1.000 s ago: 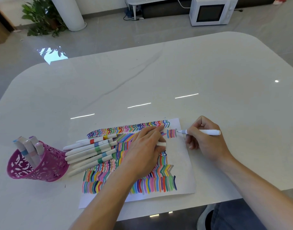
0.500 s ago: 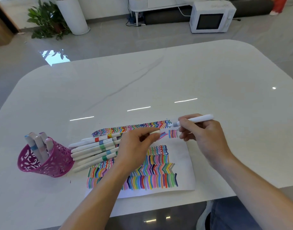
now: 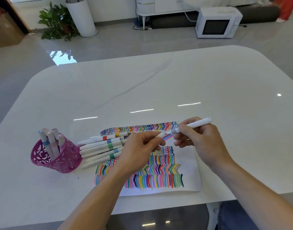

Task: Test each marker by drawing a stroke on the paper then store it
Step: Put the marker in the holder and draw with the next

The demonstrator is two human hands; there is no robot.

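**A:** What is being shown at centre?

**B:** A white marker [image 3: 194, 124] is being pinched near its grey collar by the right hand [image 3: 200, 140], barrel angled up and away to the right, tip raised just above the paper [image 3: 190, 176]. A small white piece, judged to be its cap [image 3: 161, 135], is being held between thumb and forefinger of the left hand [image 3: 139, 151], just beside the tip. Both hands are being kept closed on these items; recapping is judged to be the step in hand.

**A:** How is the marker being expected to handle?

**B:** It is being judged light, rigid and smooth, and so liable to roll if laid down. A hold close to the collar is being favoured for aligning tip and cap; the mid-barrel would serve for carrying.

**A:** Where is storage being provided?

**B:** A pink perforated cup [image 3: 59, 156] is standing to the left on the table [image 3: 225, 97], several markers already upright in it. A row of untested markers [image 3: 101, 146] is lying between cup and paper, partly on the paper's left edge.

**A:** What room is being left for movement?

**B:** The far and right of the table are being left open. The near table edge is lying just below the paper. The path to the cup is passing over the loose row, which could be knocked.
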